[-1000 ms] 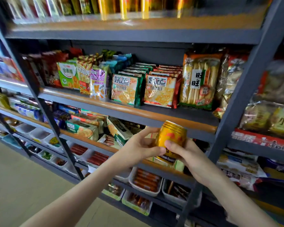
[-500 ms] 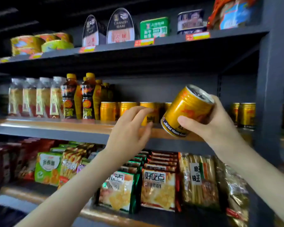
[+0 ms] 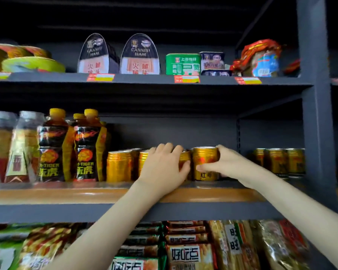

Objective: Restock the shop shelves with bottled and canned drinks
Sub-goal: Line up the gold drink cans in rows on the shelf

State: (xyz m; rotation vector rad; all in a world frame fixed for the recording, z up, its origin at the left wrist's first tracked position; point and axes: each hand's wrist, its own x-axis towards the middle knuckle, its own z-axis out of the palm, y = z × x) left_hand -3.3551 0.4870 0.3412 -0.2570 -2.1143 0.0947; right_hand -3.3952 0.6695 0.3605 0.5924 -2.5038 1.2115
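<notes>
A gold drink can [image 3: 204, 162] stands upright on the wooden drinks shelf [image 3: 66, 194], at the right end of a row of gold cans [image 3: 118, 166]. My right hand [image 3: 225, 163] wraps around it from the right, thumb across its front. My left hand [image 3: 163, 168] lies over the neighbouring gold can [image 3: 184, 156], fingers curled on its top and thumb on its side; most of that can is hidden. Dark bottles with yellow caps [image 3: 55, 147] stand to the left of the cans.
More gold cans [image 3: 279, 162] stand further right beside the grey upright post [image 3: 318, 114]. Clear bottles [image 3: 6, 147] fill the shelf's left end. Tinned ham [image 3: 139, 55] sits on the shelf above, snack packets [image 3: 187, 252] below. A gap lies right of the held can.
My right hand has carried the tilted gold can down and set it upright on the shelf at the end of the row. My left hand has moved forward onto the neighbouring can.
</notes>
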